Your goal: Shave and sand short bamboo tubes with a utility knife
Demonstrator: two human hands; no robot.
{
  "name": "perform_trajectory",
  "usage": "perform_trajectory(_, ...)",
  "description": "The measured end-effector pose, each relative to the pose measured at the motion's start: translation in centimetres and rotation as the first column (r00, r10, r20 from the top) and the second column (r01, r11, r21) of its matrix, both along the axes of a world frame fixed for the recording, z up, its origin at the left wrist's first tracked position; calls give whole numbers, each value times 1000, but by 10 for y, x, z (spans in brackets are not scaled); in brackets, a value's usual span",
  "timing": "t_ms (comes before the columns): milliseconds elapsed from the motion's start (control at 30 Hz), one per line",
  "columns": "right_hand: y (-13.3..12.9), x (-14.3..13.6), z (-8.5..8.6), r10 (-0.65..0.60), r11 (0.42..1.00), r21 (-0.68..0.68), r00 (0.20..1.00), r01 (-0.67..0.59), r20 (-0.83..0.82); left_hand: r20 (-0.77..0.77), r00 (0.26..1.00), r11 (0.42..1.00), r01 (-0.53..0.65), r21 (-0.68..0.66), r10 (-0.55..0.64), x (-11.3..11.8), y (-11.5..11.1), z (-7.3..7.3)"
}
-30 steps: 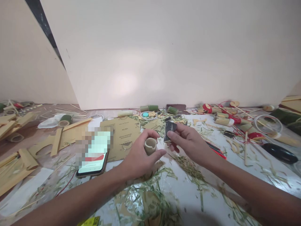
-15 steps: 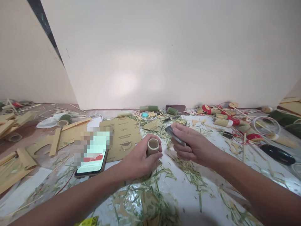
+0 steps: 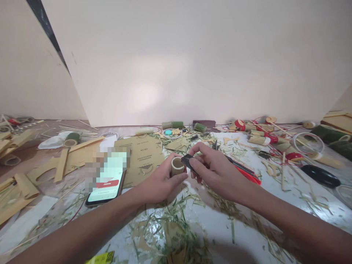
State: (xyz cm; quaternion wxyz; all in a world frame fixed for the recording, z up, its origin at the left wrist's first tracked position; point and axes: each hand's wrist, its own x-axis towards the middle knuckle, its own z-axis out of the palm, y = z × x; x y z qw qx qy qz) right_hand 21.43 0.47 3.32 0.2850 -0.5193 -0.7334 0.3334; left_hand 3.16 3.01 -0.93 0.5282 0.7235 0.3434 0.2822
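My left hand [image 3: 162,179] is wrapped round a short bamboo tube [image 3: 177,169], its open end facing up. In the fingers of my right hand [image 3: 211,167] is a small folded dark piece, which looks like sandpaper [image 3: 187,160]. It touches or nearly touches the right side of the tube's rim; I cannot tell which. A red and black utility knife [image 3: 249,174] lies behind my right hand, partly hidden by it. Under and around both hands, green bamboo shavings [image 3: 176,209] are strewn over the white sheet.
A phone [image 3: 106,183] and a tan-backed sandpaper sheet [image 3: 145,152] lie left of my hands. Cut bamboo pieces [image 3: 200,127] stand along the white wall. At right are bamboo parts with red string [image 3: 271,139], a wire coil [image 3: 308,142] and a black oval object [image 3: 320,176].
My right hand has moved left with the dark sandpaper, up to the tube's rim. The utility knife has come into sight behind it. My left hand still holds the tube.
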Motion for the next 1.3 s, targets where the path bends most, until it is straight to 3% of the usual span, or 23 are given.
perform_trajectory(167, 1, 1, -7, 38, 968, 229, 962, -102, 270, -34, 999, 998, -15, 53, 17, 0, 0, 0)
perform_trajectory(300, -2, 3, -17, 20, 922, 356, 938, -151, 347, -58, 998, 996, -18, 87, 24, 0, 0, 2)
perform_trajectory(533, 1, -1, -22, -6, 919, 377, 951, -116, 309, -48, 999, 999, 9, 36, -8, 2, 0, 4)
perform_trajectory(1133, -2, -10, -21, -55, 942, 336, 986, -3, 160, 19, 1000, 998, -11, 65, 10, 2, 1, -4)
perform_trajectory(1300, -2, -13, -19, -81, 945, 325, 992, 45, 99, 50, 999, 1000, -9, 7, 9, 4, -2, -4)
